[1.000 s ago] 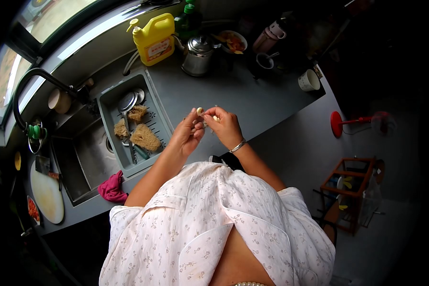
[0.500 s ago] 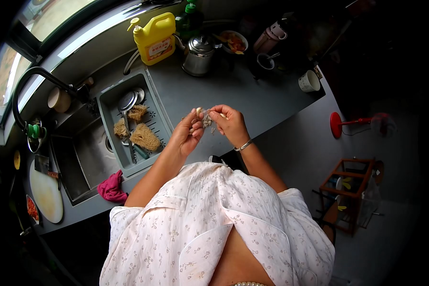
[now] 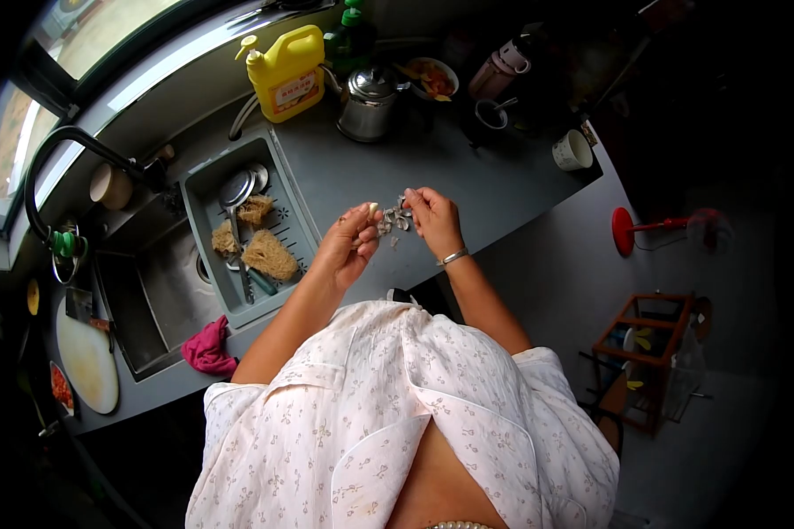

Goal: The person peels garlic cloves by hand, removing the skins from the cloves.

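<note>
A small pale clove, like garlic [image 3: 374,210], shows at the fingertips of my left hand [image 3: 350,242], whose fingers are curled round it. My right hand [image 3: 434,220] is just to the right, its thumb and fingers pinched together over a small bit of what looks like peel [image 3: 403,201]. Between and below the two hands, a loose heap of pale peelings [image 3: 395,220] lies on the grey counter [image 3: 344,167].
Left of my hands, a grey tray [image 3: 298,208] over the sink [image 3: 150,291] holds scrubbers and utensils. A yellow jug [image 3: 289,75], metal pot [image 3: 367,106], bowl of food [image 3: 435,78] and white cup [image 3: 573,151] stand farther back. A pink cloth [image 3: 208,346] hangs at the front edge.
My right hand has moved slightly right and up, away from my left hand, with a bit of peel at its fingertips. The peelings between the hands are more exposed.
</note>
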Demonstrator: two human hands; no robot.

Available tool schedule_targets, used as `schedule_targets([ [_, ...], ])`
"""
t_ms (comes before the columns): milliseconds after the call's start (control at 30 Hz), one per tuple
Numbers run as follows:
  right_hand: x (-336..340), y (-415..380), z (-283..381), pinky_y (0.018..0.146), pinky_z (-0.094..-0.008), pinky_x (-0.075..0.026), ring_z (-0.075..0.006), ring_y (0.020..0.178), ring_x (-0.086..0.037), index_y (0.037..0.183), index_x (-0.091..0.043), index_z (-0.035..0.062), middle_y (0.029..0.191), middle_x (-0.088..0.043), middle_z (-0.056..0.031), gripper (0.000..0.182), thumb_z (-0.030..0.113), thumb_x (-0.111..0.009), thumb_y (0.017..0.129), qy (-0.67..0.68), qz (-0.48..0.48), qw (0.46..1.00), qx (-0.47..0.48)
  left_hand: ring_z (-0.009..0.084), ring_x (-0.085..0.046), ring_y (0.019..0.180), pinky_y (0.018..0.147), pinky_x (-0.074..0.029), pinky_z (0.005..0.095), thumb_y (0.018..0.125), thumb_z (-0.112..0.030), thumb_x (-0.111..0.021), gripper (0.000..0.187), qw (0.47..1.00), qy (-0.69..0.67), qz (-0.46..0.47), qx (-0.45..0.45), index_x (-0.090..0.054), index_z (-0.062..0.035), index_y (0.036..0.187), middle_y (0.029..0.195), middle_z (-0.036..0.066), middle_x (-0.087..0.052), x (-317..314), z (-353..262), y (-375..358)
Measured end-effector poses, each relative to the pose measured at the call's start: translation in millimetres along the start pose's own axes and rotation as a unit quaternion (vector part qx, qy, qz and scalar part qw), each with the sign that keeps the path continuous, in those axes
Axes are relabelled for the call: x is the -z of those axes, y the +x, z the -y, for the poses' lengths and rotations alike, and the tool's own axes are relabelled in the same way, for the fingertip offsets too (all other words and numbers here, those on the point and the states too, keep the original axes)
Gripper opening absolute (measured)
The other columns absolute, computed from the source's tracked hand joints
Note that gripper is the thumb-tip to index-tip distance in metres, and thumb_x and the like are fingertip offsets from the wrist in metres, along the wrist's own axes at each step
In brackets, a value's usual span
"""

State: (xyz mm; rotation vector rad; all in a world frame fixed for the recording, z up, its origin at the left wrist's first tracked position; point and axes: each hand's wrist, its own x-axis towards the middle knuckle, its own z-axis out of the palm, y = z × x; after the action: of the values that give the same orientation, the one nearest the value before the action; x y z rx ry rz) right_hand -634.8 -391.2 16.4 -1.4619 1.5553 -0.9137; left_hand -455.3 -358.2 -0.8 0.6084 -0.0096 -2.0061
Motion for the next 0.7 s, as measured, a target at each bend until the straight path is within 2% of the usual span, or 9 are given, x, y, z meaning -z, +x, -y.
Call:
schedule_targets([
  [67, -0.6, -2.5, 6.6, 0.047, -0.0257, -0.04, -0.0088, 0.049, -0.05, 0.083, -0.065, 0.001, 0.06, -0.059, -0.0019, 0.022, 0.023, -0.066, 0.086, 0.082, 0.024, 0.994, -0.063, 0.0051, -0.045, 0.056, 0.04, -0.032, 0.0163, 0.093, -0.018, -0.061, 0.017, 1.0, 0.003, -0.002, 0.003, -0.05, -0.0063, 0.097, 0.087, 0.006, -0.062, -0.6, 0.1, -0.3],
  [267, -4.4, -2.2, -4.0, 0.045, -0.0221, -0.037, -0.0056, 0.047, -0.047, 0.08, -0.066, 0.0013, 0.056, -0.055, 0.0014, 0.025, 0.025, -0.065, 0.088, 0.047, -0.008, 0.999, -0.015, 0.0052, -0.045, 0.055, 0.039, -0.032, 0.0167, 0.093, -0.018, -0.061, 0.016, 0.999, 0.014, -0.029, 0.013, -0.049, -0.007, 0.094, 0.084, 0.005, -0.061, -6.0, 0.1, -4.3],
  [400, -1.2, 0.0, -3.7, 0.043, -0.0209, -0.035, -0.0054, 0.046, -0.047, 0.077, -0.064, 0.0015, 0.055, -0.054, 0.0017, 0.028, 0.027, -0.065, 0.088, 0.027, 0.025, 0.997, -0.07, 0.004, -0.041, 0.055, 0.04, -0.031, 0.0153, 0.094, -0.018, -0.059, 0.017, 0.999, 0.023, -0.046, 0.012, -0.054, -0.005, 0.102, 0.086, 0.004, -0.059, -8.2, 1.6, -5.0],
  [467, -1.4, 0.2, -5.5, 0.042, -0.0212, -0.035, -0.0061, 0.046, -0.048, 0.073, -0.063, 0.0018, 0.053, -0.053, 0.0015, 0.032, 0.029, -0.064, 0.088, 0.121, 0.039, 0.986, -0.109, 0.0039, -0.04, 0.055, 0.041, -0.031, 0.0154, 0.094, -0.018, -0.059, 0.018, 0.999, 0.029, -0.045, 0.013, -0.053, -0.0051, 0.105, 0.086, 0.004, -0.059, -7.7, 1.7, -4.9],
  [500, -0.6, 0.5, -6.3, 0.042, -0.0212, -0.035, -0.0061, 0.046, -0.048, 0.073, -0.063, 0.0018, 0.053, -0.053, 0.0015, 0.032, 0.029, -0.064, 0.088, 0.121, 0.039, 0.986, -0.109, 0.0039, -0.04, 0.056, 0.041, -0.031, 0.0155, 0.094, -0.018, -0.059, 0.023, 0.999, 0.042, -0.03, 0.015, -0.053, -0.0051, 0.111, 0.086, 0.004, -0.059, -7.4, 1.6, -4.7],
  [633, -2.6, 0.3, -11.7, 0.041, -0.0215, -0.035, -0.0059, 0.045, -0.048, 0.08, -0.065, 0.0014, 0.056, -0.054, 0.0011, 0.025, 0.024, -0.062, 0.088, 0.111, 0.078, 0.983, -0.126, 0.0039, -0.038, 0.056, 0.043, -0.031, 0.0159, 0.094, -0.019, -0.058, 0.039, 0.997, 0.069, -0.013, 0.017, -0.047, -0.0059, 0.129, 0.086, 0.003, -0.058, -15.8, 0.2, -9.7],
  [700, -4.3, -0.9, -12.0, 0.041, -0.0215, -0.036, -0.0058, 0.045, -0.047, 0.083, -0.066, 0.0013, 0.057, -0.055, 0.0009, 0.022, 0.022, -0.06, 0.089, 0.097, 0.088, 0.983, -0.132, 0.0039, -0.038, 0.055, 0.044, -0.031, 0.0161, 0.094, -0.019, -0.057, 0.041, 0.996, 0.086, -0.002, 0.021, -0.046, -0.0062, 0.132, 0.086, 0.003, -0.058, -19.0, -0.7, -10.3],
])
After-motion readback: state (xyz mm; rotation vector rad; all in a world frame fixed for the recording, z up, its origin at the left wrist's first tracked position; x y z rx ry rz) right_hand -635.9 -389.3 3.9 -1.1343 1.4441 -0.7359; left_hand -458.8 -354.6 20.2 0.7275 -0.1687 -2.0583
